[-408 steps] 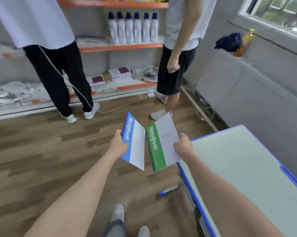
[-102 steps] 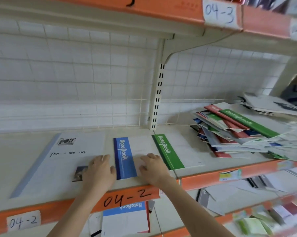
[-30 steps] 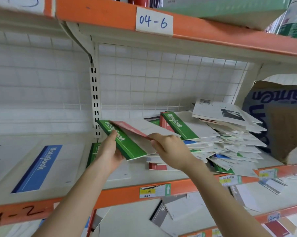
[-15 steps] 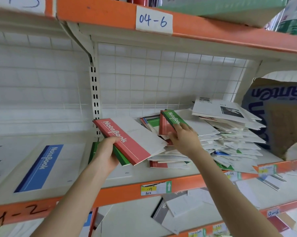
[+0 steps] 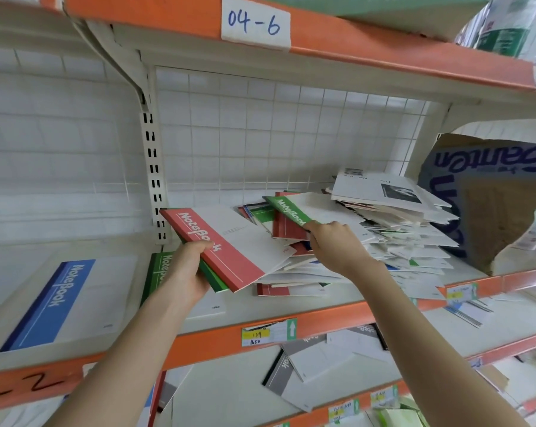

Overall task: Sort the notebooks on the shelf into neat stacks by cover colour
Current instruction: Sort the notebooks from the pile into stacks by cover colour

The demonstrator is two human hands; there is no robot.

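My left hand [image 5: 186, 269] grips two notebooks held above the shelf: a red-spined notebook [image 5: 226, 245] on top and a green one [image 5: 212, 280] under it. My right hand [image 5: 334, 241] pinches the near corner of a green-spined notebook [image 5: 291, 211] and lifts it off a messy pile of notebooks [image 5: 393, 238] with red, green and blue covers. A blue-spined notebook [image 5: 57, 300] lies flat on the shelf at left. Beside it lies a green-spined notebook [image 5: 160, 272], mostly hidden behind my left hand.
The orange-edged shelf [image 5: 322, 322] has a white wire grid behind it and a slotted upright post [image 5: 154, 177]. A torn cardboard box [image 5: 488, 198] stands at the right end. More notebooks lie scattered on the lower shelf [image 5: 309, 362]. Another shelf labelled 04-6 hangs overhead.
My right hand has let go of the red notebook, reached right and taken a green notebook on the pile. The left hand now holds the red one on top of the green.
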